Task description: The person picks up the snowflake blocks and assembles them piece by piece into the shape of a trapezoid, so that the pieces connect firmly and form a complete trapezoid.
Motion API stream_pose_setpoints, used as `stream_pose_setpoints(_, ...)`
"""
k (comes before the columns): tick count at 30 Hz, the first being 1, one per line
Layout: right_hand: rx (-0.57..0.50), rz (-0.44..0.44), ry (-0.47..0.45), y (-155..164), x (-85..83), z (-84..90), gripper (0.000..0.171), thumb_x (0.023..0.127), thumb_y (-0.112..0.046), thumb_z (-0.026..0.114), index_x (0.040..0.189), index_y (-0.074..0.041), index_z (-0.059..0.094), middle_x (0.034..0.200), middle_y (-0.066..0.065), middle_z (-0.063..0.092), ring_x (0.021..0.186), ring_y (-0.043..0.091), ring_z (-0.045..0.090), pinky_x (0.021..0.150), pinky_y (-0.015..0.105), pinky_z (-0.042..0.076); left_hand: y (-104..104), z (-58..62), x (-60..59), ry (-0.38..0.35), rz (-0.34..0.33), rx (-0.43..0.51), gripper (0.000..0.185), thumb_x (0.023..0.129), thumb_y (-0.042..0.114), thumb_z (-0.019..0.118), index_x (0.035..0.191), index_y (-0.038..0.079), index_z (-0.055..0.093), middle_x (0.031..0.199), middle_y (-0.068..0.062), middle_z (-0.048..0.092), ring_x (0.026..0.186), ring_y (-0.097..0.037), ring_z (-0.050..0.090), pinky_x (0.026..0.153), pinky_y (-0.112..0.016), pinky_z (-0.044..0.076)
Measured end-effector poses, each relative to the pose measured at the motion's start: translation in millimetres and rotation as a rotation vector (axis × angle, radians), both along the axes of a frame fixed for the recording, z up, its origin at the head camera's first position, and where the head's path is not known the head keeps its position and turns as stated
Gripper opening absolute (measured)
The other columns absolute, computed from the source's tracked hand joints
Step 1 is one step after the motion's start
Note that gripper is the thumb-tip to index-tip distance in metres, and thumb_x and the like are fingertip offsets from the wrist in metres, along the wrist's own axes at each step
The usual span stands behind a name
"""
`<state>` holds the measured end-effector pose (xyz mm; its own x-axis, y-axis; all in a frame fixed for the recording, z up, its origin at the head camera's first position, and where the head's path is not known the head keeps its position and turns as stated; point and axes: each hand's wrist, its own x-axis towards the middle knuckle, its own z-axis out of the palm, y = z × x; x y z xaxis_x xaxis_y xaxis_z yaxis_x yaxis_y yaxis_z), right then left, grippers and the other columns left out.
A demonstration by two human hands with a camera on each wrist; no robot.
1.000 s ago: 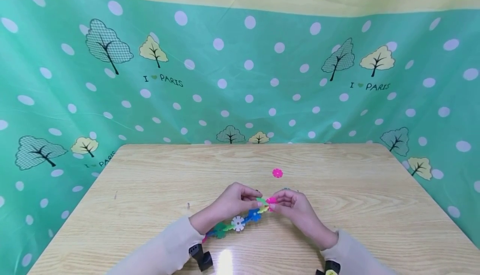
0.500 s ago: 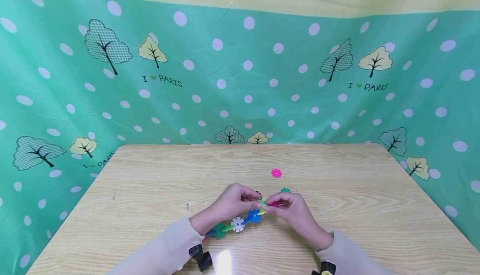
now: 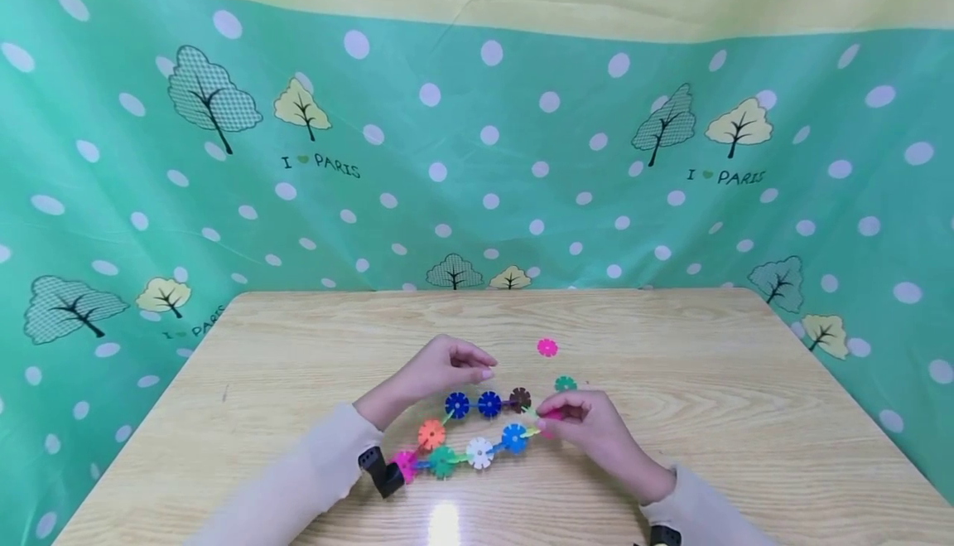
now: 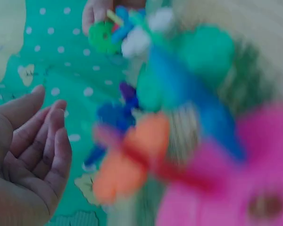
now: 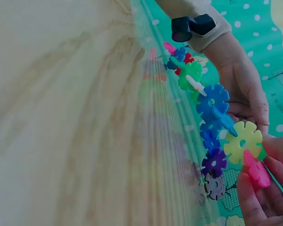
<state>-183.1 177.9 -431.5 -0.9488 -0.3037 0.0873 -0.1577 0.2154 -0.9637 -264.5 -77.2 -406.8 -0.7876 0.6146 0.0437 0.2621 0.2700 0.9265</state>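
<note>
A loop-like chain of interlocking flower-shaped plastic discs lies in front of the person, with an orange disc (image 3: pixel 431 434), a white disc (image 3: pixel 479 453) and a brown disc (image 3: pixel 520 399) among them. At the chain's right end, my right hand (image 3: pixel 585 426) pinches a pink disc (image 5: pixel 257 172) between thumb and fingers. That pink disc is slotted into a yellow disc (image 5: pixel 243 142). My left hand (image 3: pixel 443 364) hovers beyond the two dark blue discs (image 3: pixel 473 404), holding nothing. Its fingers are loosely bent in the left wrist view, where the nearby discs are blurred.
A loose pink disc (image 3: pixel 547 348) lies farther back on the wooden table (image 3: pixel 335 330). Just beyond the right hand is a loose green disc (image 3: pixel 566 384). A green dotted cloth (image 3: pixel 402 148) hangs behind the table. Each wrist wears a black camera (image 3: pixel 382 471).
My left hand has let go of the green disc and moved back and left, uncovering the chain's far side. My right hand, with the pink disc, has shifted slightly toward the person.
</note>
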Motion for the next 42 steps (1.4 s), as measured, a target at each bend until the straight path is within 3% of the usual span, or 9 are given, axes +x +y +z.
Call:
stream_pose_setpoints(2, 0.015, 0.006, 0.008, 4, -0.3, -2.1, 0.022, 0.079, -0.010, 0.074, 0.097, 0.003, 0.069, 0.094, 0.016, 0.067, 0.074, 0.012, 0.063, 0.066, 0.024, 0.055, -4, -3.3, -9.9, -0.025, -0.005, 0.025, 0.030, 0.086, 0.014, 0.068, 0.110, -0.004, 0.065, 0.099, -0.015, 0.070, 0.090, -0.035, 0.065, 0.079, -0.038, 0.055)
stream_pose_setpoints(9, 0.062, 0.060, 0.047, 20, -2.2, -7.5, 0.019, 0.082, -0.011, 0.072, 0.095, 0.002, 0.071, 0.091, 0.012, 0.068, 0.071, 0.009, 0.061, 0.060, 0.021, 0.052, -7, -17.5, -42.8, -0.034, -0.042, 0.038, 0.033, 0.085, 0.010, 0.068, 0.116, -0.001, 0.063, 0.108, -0.012, 0.068, 0.098, -0.019, 0.065, 0.088, -0.029, 0.052)
stream_pose_setpoints(16, 0.090, 0.094, -0.036, 32, -6.3, -6.2, 0.019, 0.082, -0.011, 0.071, 0.095, 0.003, 0.071, 0.097, 0.015, 0.069, 0.078, 0.011, 0.063, 0.067, 0.023, 0.054, 8, -26.6, -65.9, -0.048, -0.076, -0.006, 0.034, 0.086, 0.010, 0.067, 0.120, 0.004, 0.062, 0.116, -0.007, 0.066, 0.105, -0.019, 0.063, 0.089, -0.029, 0.051)
stream_pose_setpoints(21, 0.073, 0.131, -0.052, 37, -12.4, -8.7, 0.020, 0.082, -0.009, 0.071, 0.096, 0.005, 0.070, 0.098, 0.018, 0.068, 0.082, 0.011, 0.065, 0.070, 0.023, 0.054, 31, -30.4, -75.9, -0.069, -0.127, -0.047, 0.036, 0.086, 0.009, 0.066, 0.122, 0.008, 0.061, 0.120, -0.003, 0.064, 0.107, -0.019, 0.061, 0.093, -0.028, 0.048)
stream_pose_setpoints(26, 0.014, 0.184, -0.052, 39, -16.0, -15.9, 0.022, 0.083, -0.006, 0.069, 0.098, 0.009, 0.067, 0.098, 0.018, 0.068, 0.080, 0.011, 0.066, 0.071, 0.025, 0.055, 49, -34.7, -85.2, -0.097, -0.131, -0.071, 0.037, 0.085, 0.005, 0.067, 0.121, 0.010, 0.062, 0.121, -0.003, 0.064, 0.105, -0.016, 0.061, 0.095, -0.028, 0.047)
stream_pose_setpoints(33, -0.054, 0.150, -0.117, 39, -15.8, -20.1, 0.027, 0.083, -0.003, 0.067, 0.101, 0.016, 0.062, 0.095, 0.014, 0.069, 0.074, 0.008, 0.065, 0.068, 0.024, 0.056, 66, -37.2, -95.5, -0.026, -0.138, -0.082, 0.037, 0.084, 0.005, 0.068, 0.120, 0.012, 0.063, 0.121, 0.001, 0.064, 0.113, -0.013, 0.057, 0.099, -0.028, 0.044)
stream_pose_setpoints(42, -0.054, 0.122, -0.141, 39, -14.5, -18.8, 0.027, 0.083, -0.002, 0.066, 0.103, 0.016, 0.061, 0.099, 0.021, 0.067, 0.077, 0.009, 0.066, 0.071, 0.026, 0.056, 87, -46.8, -95.7, 0.065, -0.185, -0.128, 0.036, 0.087, 0.012, 0.067, 0.122, 0.010, 0.062, 0.123, 0.001, 0.063, 0.116, -0.011, 0.055, 0.100, -0.024, 0.042)
